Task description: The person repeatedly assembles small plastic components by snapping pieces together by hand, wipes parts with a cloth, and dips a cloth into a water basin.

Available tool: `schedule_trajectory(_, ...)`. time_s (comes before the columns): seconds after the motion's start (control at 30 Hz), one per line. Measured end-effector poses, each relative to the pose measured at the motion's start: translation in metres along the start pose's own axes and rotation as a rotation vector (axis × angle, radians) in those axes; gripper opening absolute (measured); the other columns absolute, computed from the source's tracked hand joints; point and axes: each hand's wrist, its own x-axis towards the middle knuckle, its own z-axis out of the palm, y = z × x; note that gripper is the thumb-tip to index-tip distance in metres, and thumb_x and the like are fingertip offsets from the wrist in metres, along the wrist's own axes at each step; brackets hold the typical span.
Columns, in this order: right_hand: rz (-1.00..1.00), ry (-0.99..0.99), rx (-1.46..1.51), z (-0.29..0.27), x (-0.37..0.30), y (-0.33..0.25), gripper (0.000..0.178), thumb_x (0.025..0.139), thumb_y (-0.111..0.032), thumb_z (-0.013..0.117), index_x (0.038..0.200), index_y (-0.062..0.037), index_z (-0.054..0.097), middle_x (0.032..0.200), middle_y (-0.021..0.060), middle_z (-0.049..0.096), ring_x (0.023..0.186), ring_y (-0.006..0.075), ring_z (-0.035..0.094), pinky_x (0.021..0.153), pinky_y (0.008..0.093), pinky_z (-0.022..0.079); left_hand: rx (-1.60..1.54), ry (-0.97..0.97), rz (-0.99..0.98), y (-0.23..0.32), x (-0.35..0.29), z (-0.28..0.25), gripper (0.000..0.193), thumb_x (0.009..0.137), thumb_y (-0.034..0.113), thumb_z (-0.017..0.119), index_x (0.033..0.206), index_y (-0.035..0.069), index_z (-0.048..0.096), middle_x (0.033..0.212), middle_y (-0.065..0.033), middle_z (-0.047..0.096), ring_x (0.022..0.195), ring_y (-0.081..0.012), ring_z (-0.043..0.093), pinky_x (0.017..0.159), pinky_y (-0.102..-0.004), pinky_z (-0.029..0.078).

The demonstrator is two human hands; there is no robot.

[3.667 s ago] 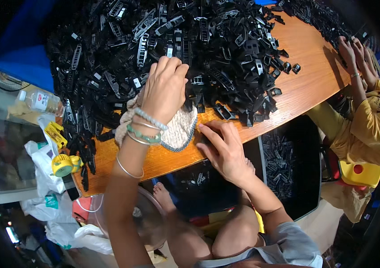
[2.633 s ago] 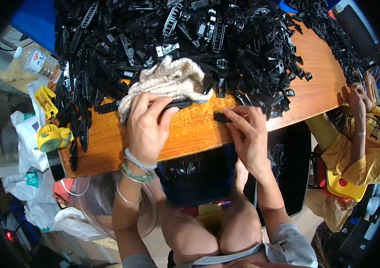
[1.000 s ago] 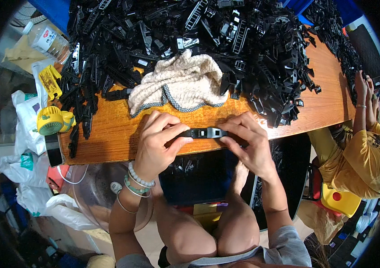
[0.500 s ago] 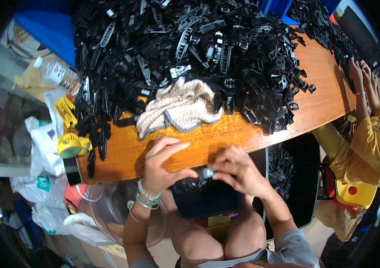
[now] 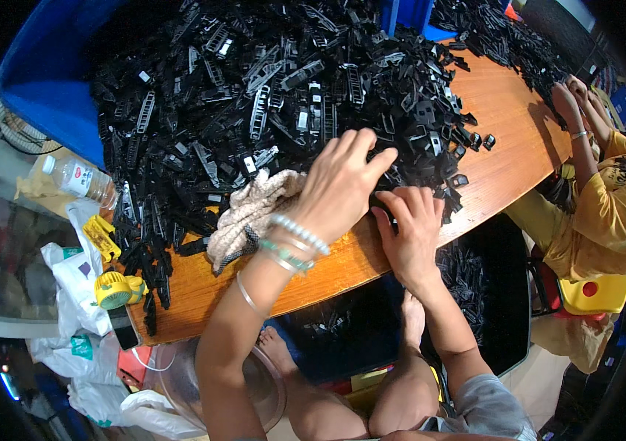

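Note:
A large heap of black plastic parts (image 5: 202, 110) covers most of the wooden table. My left hand (image 5: 346, 180), with bracelets on the wrist, reaches over the heap's near edge, its fingers stretched and the thumb apart. Beside it, my right hand (image 5: 412, 224) is over the near side of the heap, fingers bent but spread from the thumb. I see nothing held in either hand; the fingertips partly hide the parts beneath them. A beige cloth (image 5: 247, 209) lies crumpled on the table, partly behind my left forearm.
Below the table edge are dark bins (image 5: 349, 323) with black parts. At the left are a plastic bottle (image 5: 81, 178), a yellow fan (image 5: 114, 290) and white bags (image 5: 77, 294). A person in a yellow shirt (image 5: 610, 198) works at the right. Blue bins (image 5: 52, 103) border the heap.
Both hands have moved from the table's front edge up to the heap, the left swinging far right. The small grey-black part formerly at my right fingers is no longer visible. The view has shifted.

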Motion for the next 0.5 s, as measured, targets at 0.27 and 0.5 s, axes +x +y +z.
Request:
schedule_trajectory(0.27,-0.069,0.02,0.141,-0.003,-0.015,0.003,0.029,0.077,-0.005,0.07,0.106,-0.0068,0.064,0.106,0.0046,0.064,0.1,0.0219,0.056,0.087,0.0389,0.038,-0.556,0.154,-0.361,-0.006,-0.005,-0.007,0.031,0.076,-0.001,0.076,0.102,0.002,0.059,0.102,-0.0071,0.062,0.084,-0.0105,0.062,0.07,-0.0246,0.05)
schedule_trajectory(0.5,-0.028,0.002,0.0,-0.006,-0.019,0.007,0.023,0.074,-0.01,0.073,0.096,-0.009,0.066,0.105,0.0022,0.064,0.102,0.0228,0.055,0.089,0.0401,0.034,-0.815,0.41,-0.739,0.041,-0.117,-0.03,0.036,0.08,-0.015,0.063,0.107,0.0,0.045,0.111,-0.016,0.059,0.098,-0.0185,0.063,0.088,-0.0287,0.053)
